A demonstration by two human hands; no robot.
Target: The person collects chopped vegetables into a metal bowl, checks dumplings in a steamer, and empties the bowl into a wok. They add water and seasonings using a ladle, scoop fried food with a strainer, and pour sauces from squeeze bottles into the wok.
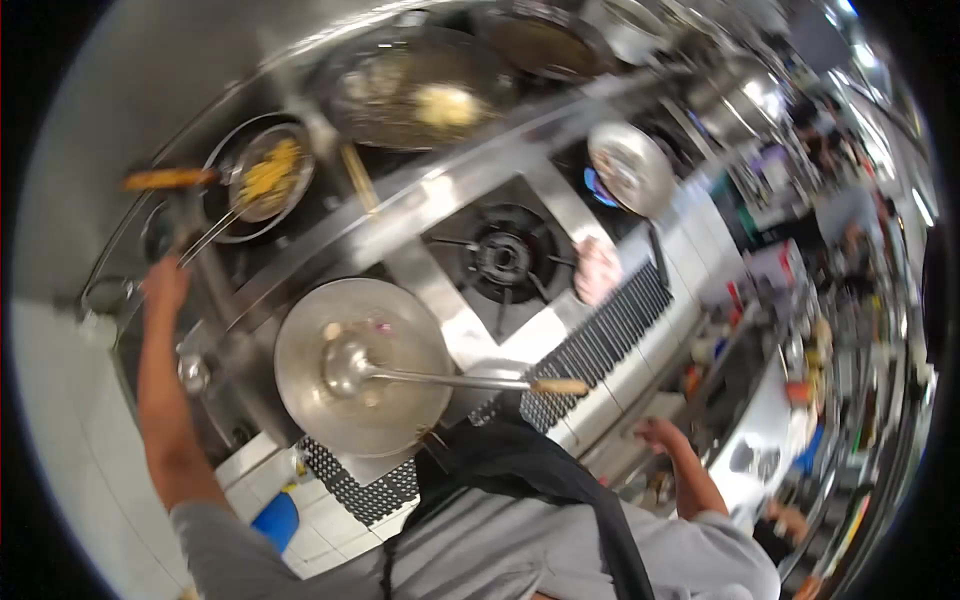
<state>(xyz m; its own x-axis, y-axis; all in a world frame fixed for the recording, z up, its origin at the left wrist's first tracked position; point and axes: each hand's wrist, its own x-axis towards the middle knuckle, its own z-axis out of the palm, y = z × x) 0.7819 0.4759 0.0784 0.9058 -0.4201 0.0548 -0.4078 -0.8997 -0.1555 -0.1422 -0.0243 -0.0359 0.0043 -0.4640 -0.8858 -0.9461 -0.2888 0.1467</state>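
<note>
My left hand (166, 286) is closed around the thin handle of a wire strainer (222, 228). Yellow food pieces (270, 178) lie in the strainer's basket, over a round metal pan (212, 172) on the stove. An orange-brown handle (170, 179) sticks out to the left of that pan. In front of my body stands a large wok (300, 400) with a ladle (455, 379) resting in it, its wooden end pointing right. My right hand (662, 437) hangs out to the right, touching nothing, its fingers loosely bent and apart.
A big wok (380, 85) at the back holds liquid and something pale yellow. Blue flame (597, 186) shows beside a small pan (633, 168) at right. A bare burner (503, 253), a raw-looking pinkish cloth or lump (597, 270), and a black grate (600, 345) lie nearer. Other people (850, 215) stand far right.
</note>
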